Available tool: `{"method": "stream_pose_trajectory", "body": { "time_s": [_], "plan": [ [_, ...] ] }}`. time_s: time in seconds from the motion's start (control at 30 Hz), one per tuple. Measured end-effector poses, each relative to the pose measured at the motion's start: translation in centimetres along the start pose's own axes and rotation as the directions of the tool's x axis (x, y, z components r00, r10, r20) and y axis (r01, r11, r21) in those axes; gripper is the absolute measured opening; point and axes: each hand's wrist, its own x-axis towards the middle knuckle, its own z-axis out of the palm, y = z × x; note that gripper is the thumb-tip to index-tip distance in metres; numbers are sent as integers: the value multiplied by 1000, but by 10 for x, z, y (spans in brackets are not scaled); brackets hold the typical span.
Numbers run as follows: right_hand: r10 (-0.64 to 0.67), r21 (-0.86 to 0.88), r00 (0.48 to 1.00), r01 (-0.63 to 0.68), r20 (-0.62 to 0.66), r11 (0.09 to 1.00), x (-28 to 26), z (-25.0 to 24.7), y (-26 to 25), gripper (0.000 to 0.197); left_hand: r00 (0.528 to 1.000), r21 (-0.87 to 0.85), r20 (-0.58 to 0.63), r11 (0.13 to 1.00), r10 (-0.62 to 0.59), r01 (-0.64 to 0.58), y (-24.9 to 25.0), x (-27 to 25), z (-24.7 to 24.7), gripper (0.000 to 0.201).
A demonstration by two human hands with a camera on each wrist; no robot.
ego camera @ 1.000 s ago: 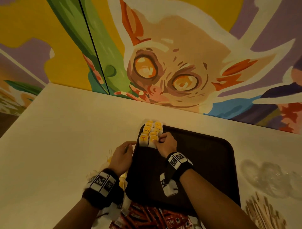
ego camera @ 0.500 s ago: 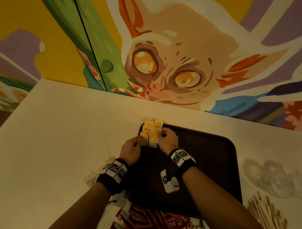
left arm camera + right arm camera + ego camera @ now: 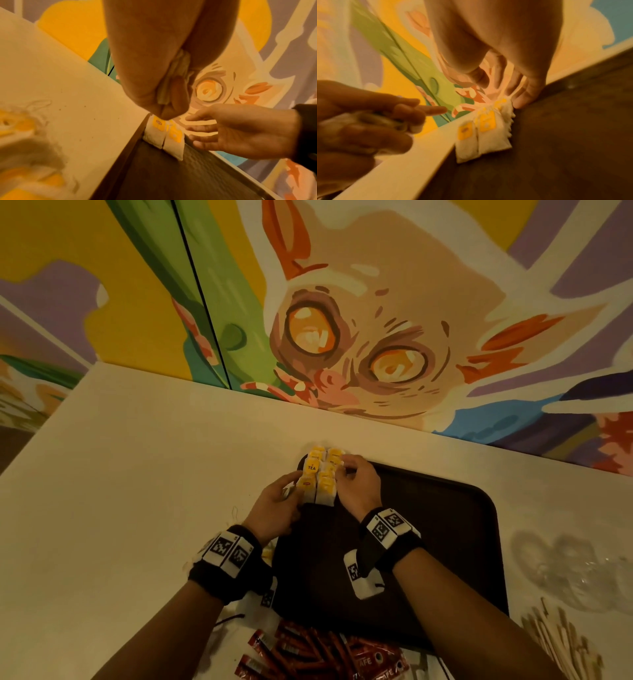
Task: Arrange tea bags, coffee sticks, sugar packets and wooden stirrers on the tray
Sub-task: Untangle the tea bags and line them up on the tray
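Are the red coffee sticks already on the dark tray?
No, the red coffee sticks lie on the white table in front of the tray's near edge, and only tea bags sit on it.

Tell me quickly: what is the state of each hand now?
Left hand: closed, holding spare tea bags.
Right hand: open, fingers touching the tea bag rows.

Tray (image 3: 428,542) on table (image 3: 137,491), near wall (image 3: 411,302) behind. Tea bags (image 3: 320,474) in two rows on tray's far left corner. Left hand (image 3: 274,508) at tray's left edge, right hand (image 3: 356,487) over tray, tea bags between them. Coffee sticks (image 3: 308,652) on table at tray's near edge. Stirrers (image 3: 565,645) on table off tray's near right corner.
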Motion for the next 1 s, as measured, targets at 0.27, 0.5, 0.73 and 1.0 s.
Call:
{"method": "stream_pose_trajectory", "body": {
  "time_s": [0.27,0.5,0.73,1.0],
  "plan": [
    [-319,214,831,246,456,945,-68,-32,-39,14,967,57,236,992,100,-117,15,-37,-8,49],
    [-371,278,827,271,423,921,-98,-42,-35,9,947,134,288,973,143,-188,22,-73,-11,47],
    [-344,290,877,252,335,923,-120,-60,-26,15,930,260,301,920,212,-294,17,-101,-10,8],
    [-379,213,848,319,371,923,-140,-81,-15,20,900,459,175,775,400,-434,10,-111,-13,39]
  ]
}}
